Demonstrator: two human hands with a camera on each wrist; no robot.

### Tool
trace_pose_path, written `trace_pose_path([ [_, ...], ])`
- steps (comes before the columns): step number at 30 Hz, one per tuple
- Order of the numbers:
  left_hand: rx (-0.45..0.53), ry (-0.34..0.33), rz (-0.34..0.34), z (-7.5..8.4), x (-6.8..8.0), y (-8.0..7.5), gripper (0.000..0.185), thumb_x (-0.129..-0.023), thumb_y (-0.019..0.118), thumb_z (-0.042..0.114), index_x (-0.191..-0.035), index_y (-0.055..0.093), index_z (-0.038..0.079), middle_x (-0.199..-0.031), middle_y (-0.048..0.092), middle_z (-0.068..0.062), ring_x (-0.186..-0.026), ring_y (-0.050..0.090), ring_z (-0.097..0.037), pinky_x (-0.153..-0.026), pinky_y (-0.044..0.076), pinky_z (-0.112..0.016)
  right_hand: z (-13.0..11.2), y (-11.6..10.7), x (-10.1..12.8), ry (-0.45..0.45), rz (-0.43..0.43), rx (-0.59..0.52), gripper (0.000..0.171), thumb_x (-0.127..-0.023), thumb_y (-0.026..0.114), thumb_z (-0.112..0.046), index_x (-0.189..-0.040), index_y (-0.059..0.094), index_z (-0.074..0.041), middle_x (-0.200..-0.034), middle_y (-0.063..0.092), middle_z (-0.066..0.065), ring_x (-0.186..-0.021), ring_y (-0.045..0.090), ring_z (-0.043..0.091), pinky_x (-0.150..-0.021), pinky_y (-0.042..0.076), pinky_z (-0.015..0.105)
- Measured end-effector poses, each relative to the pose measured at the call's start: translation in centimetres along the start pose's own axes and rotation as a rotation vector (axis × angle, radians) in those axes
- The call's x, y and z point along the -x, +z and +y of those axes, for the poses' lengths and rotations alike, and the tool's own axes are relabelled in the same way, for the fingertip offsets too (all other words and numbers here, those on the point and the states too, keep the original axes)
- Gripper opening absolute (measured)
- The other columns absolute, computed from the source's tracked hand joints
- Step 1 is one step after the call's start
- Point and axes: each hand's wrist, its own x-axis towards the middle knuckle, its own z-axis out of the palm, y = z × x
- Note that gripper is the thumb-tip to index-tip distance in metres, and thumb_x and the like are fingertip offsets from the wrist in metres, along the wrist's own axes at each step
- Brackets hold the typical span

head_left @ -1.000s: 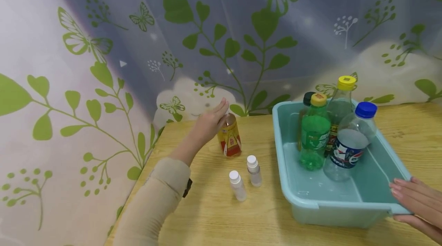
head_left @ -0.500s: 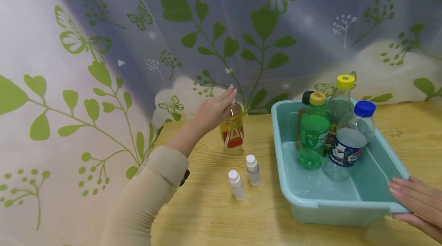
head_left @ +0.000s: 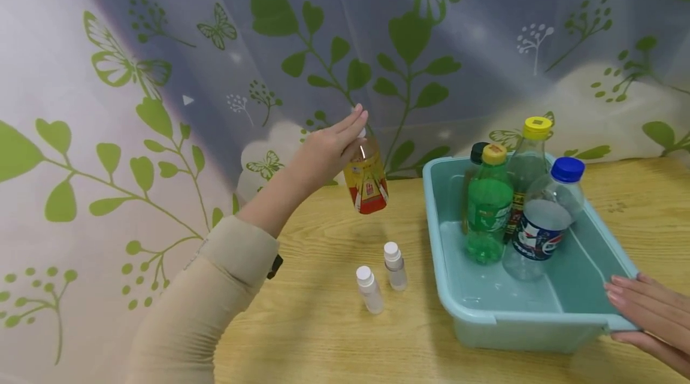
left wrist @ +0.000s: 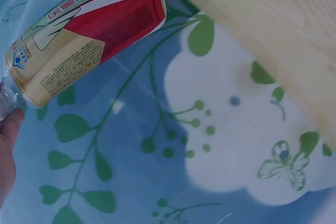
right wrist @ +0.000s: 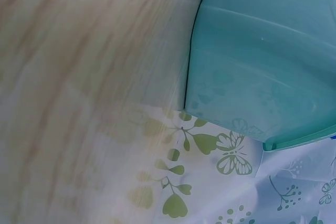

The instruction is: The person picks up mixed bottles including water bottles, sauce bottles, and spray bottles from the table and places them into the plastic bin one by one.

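The red-and-yellow bottle (head_left: 368, 183), probably light and squashy, is best held where the left hand (head_left: 329, 150) pinches its neck, while the right hand (head_left: 654, 315) rests straight-fingered on the tub (head_left: 528, 317).

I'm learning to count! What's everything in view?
Table: one, brown, under tub
Tub: one, light blue, on table
Green bottle: one, green, in tub
Clear bottles: two, blue cap and yellow cap, in tub
Half-hidden bottle: one, black-capped, in tub
Small bottles: two, white-capped, beside tub
Held bottle: one, yellow-red, above table
Cloth: count unclear, blue-white-green, behind table
Black object: one, left wrist
Sleeve: one, beige, left arm
Left hand: one, gripping held bottle
Right hand: one, on tub's rim
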Motion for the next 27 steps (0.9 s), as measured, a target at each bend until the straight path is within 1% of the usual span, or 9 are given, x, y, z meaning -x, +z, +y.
trace_pose_path([
  [2,0.018,0.011,0.005,0.0,-0.4,-0.6,0.039,-0.093,0.060,0.007,-0.127,0.054,-0.009,-0.130,0.053,-0.025,-0.069,0.068,-0.030,-0.063,0.055,-0.027,0.2,0.1,0.3,-0.006,0.014,-0.011,0.046,-0.099,0.048,-0.034,-0.123,0.060,0.004,-0.137,0.048,-0.001,-0.130,0.044,0.009,-0.110,0.029,0.023],
  [6,0.059,0.006,-0.018,0.4,-0.8,-1.5,0.040,-0.094,0.059,0.008,-0.129,0.052,-0.008,-0.133,0.050,-0.025,-0.059,0.063,-0.026,-0.059,0.051,-0.025,0.4,0.3,0.5,-0.009,0.037,-0.025,0.045,-0.099,0.049,-0.033,-0.121,0.061,0.005,-0.136,0.050,-0.001,-0.130,0.045,0.009,-0.110,0.029,0.023],
  [8,0.078,0.007,-0.019,0.7,-1.0,-1.9,0.040,-0.094,0.059,0.007,-0.130,0.052,-0.008,-0.134,0.049,-0.024,-0.063,0.065,-0.027,-0.058,0.050,-0.025,0.4,0.4,0.4,-0.012,0.047,-0.036,0.045,-0.098,0.050,-0.032,-0.121,0.061,0.005,-0.135,0.050,-0.001,-0.129,0.046,0.010,-0.110,0.030,0.023],
  [10,0.096,0.013,-0.022,0.9,-1.1,-2.2,0.040,-0.094,0.058,0.007,-0.131,0.051,-0.008,-0.135,0.049,-0.024,-0.062,0.064,-0.028,-0.059,0.050,-0.025,0.4,0.5,0.3,-0.014,0.054,-0.049,0.044,-0.098,0.050,-0.032,-0.120,0.062,0.005,-0.134,0.051,0.000,-0.129,0.046,0.010,-0.110,0.030,0.023],
  [13,0.096,0.044,-0.010,1.3,-1.5,-2.7,0.039,-0.094,0.059,0.007,-0.129,0.052,-0.009,-0.133,0.050,-0.025,-0.063,0.065,-0.029,-0.061,0.052,-0.026,0.3,0.4,0.3,-0.009,0.047,-0.054,0.045,-0.098,0.050,-0.032,-0.119,0.062,0.006,-0.134,0.051,0.000,-0.129,0.046,0.010,-0.110,0.030,0.024],
  [15,0.085,0.063,-0.006,1.6,-1.8,-3.1,0.039,-0.093,0.059,0.007,-0.128,0.053,-0.009,-0.132,0.051,-0.025,-0.056,0.061,-0.027,-0.060,0.052,-0.027,0.3,0.4,0.4,-0.002,0.035,-0.049,0.045,-0.098,0.050,-0.033,-0.119,0.062,0.006,-0.135,0.050,-0.001,-0.129,0.046,0.009,-0.110,0.030,0.024],
  [19,0.064,0.096,-0.008,2.2,-2.4,-4.1,0.040,-0.093,0.060,0.009,-0.128,0.054,-0.010,-0.130,0.053,-0.025,-0.062,0.066,-0.028,-0.063,0.054,-0.029,0.2,0.4,0.2,-0.001,0.028,-0.038,0.045,-0.098,0.050,-0.033,-0.121,0.061,0.004,-0.135,0.050,-0.001,-0.129,0.045,0.009,-0.110,0.029,0.024],
  [24,0.066,0.096,-0.033,2.9,-3.1,-5.1,0.040,-0.094,0.059,0.011,-0.128,0.054,-0.009,-0.130,0.055,-0.022,-0.074,0.069,-0.029,-0.071,0.056,-0.031,0.1,0.7,-0.4,-0.036,0.082,-0.074,0.043,-0.098,0.050,-0.030,-0.123,0.060,0.004,-0.135,0.051,0.001,-0.129,0.046,0.011,-0.110,0.030,0.024],
  [27,0.074,0.101,-0.039,3.3,-3.7,-5.5,0.040,-0.095,0.058,0.013,-0.128,0.054,-0.008,-0.128,0.058,-0.020,-0.082,0.070,-0.029,-0.077,0.055,-0.032,0.0,0.7,-0.8,-0.044,0.090,-0.084,0.042,-0.098,0.050,-0.029,-0.125,0.058,0.003,-0.135,0.051,0.002,-0.130,0.046,0.011,-0.110,0.030,0.024],
])
